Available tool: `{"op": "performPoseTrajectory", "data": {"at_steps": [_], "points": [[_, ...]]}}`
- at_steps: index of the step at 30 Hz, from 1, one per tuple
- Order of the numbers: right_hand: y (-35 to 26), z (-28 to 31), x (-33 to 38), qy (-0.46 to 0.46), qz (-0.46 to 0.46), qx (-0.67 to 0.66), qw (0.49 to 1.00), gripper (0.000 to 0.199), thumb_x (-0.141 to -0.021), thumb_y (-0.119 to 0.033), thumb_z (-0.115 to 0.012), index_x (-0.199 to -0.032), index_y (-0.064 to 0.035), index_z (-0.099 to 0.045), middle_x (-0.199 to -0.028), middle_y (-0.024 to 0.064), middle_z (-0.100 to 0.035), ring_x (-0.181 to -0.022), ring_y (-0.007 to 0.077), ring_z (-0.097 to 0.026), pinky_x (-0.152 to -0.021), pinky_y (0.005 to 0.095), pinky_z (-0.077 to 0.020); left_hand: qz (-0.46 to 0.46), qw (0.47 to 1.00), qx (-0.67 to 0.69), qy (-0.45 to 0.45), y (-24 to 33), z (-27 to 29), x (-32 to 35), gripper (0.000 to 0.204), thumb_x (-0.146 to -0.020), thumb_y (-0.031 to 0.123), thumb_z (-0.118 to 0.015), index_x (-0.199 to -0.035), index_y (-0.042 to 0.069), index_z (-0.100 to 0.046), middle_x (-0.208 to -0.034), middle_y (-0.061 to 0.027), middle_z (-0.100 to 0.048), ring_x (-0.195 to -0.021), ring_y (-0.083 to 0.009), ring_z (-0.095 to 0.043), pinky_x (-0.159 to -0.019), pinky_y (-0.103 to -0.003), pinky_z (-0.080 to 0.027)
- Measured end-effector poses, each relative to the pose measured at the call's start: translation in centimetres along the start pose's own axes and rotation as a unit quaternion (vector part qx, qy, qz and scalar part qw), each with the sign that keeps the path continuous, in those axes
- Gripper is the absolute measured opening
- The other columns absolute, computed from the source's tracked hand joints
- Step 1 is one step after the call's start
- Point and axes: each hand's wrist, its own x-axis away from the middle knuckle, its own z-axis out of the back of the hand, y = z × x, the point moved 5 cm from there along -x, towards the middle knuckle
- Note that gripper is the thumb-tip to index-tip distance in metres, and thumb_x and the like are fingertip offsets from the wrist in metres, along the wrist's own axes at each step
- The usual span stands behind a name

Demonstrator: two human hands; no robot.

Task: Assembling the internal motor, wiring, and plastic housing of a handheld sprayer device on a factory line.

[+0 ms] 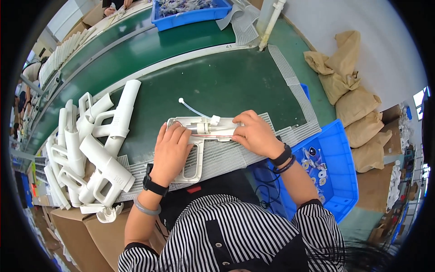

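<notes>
white housing point(200, 152), ends partly hidden, under left hand point(172, 147) and right hand point(257, 134)

Around me, a pale wall point(385, 50) rises at upper right above green floor point(295, 53), a bright window point(419, 99) marks the right edge, and a green-topped workbench point(222, 75) occupies the centre.

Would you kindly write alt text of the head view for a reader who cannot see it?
Left hand and right hand hold an open white casing over mesh on a green table, a thin tube at its far side. More casings are piled at left; at right are a blue bin of small parts and brown sacks.
</notes>
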Motion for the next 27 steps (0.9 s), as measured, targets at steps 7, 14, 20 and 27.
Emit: {"op": "performPoseTrajectory", "data": {"at_steps": [7,14,20,27], "points": [[1.0,-0.3,0.2,0.022,-0.045,-0.062,0.997,0.014,-0.082,-0.021,-0.075,-0.082,-0.0067,-0.073,-0.108,0.0023,-0.064,-0.108,0.0243,-0.054,-0.084,0.0363,-0.0523,-0.017,1.0,-0.007,-0.004,0.2,-0.3,0.8,0.042,-0.085,0.028,-0.071,-0.119,0.005,-0.062,-0.125,-0.0127,-0.057,-0.123,-0.0322,-0.053,-0.113,-0.052,-0.034],[0.7,-0.7,0.0,0.075,-0.063,-0.028,0.995,0.008,-0.082,-0.019,-0.074,-0.085,-0.0125,-0.072,-0.099,-0.0019,-0.063,-0.101,0.0228,-0.055,-0.078,0.0355,-0.0536,-0.009,0.999,-0.02,-0.041,0.3,-0.8,0.8,0.051,-0.085,0.03,-0.071,-0.126,0.005,-0.057,-0.127,-0.0126,-0.057,-0.123,-0.0316,-0.052,-0.114,-0.053,-0.032],[0.4,-0.9,-0.1,0.06,-0.046,-0.023,0.997,0.005,-0.08,-0.016,-0.072,-0.083,-0.0125,-0.073,-0.099,-0.0017,-0.063,-0.102,0.0221,-0.055,-0.079,0.0341,-0.0541,-0.021,0.998,-0.038,-0.045,0.2,-1.0,1.1,0.055,-0.085,0.031,-0.07,-0.13,0.004,-0.053,-0.127,-0.0123,-0.059,-0.126,-0.03,-0.051,-0.117,-0.053,-0.029],[1.1,-0.7,-0.2,-0.01,0.012,-0.034,0.999,0.012,-0.078,-0.019,-0.075,-0.088,-0.0111,-0.078,-0.108,0.0021,-0.064,-0.111,0.0247,-0.052,-0.088,0.0364,-0.051,-0.018,0.998,-0.033,-0.058,0.2,-0.9,0.9,0.051,-0.086,0.024,-0.069,-0.13,0.004,-0.053,-0.126,-0.0122,-0.059,-0.126,-0.0294,-0.051,-0.117,-0.053,-0.028]]}}
